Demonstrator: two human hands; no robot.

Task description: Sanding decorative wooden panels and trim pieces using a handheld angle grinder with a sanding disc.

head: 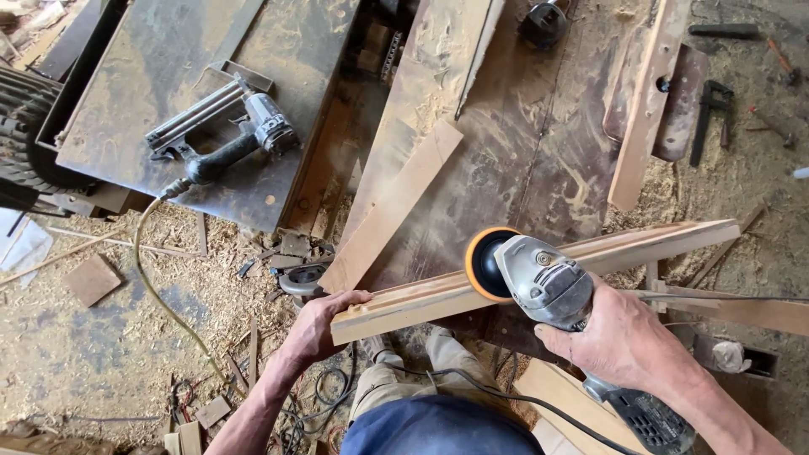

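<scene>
Hands [316,324] on moulding [539,270], grinder [548,282].

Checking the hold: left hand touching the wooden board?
Touching. The head view shows the left hand wrapped over the near end of the wooden board, fingers on its top edge.

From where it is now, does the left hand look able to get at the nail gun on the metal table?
Probably not without letting go: the left hand grips the end of the moulded wooden strip, and the nail gun lies well beyond it on the metal table, though nothing blocks the way.
</scene>
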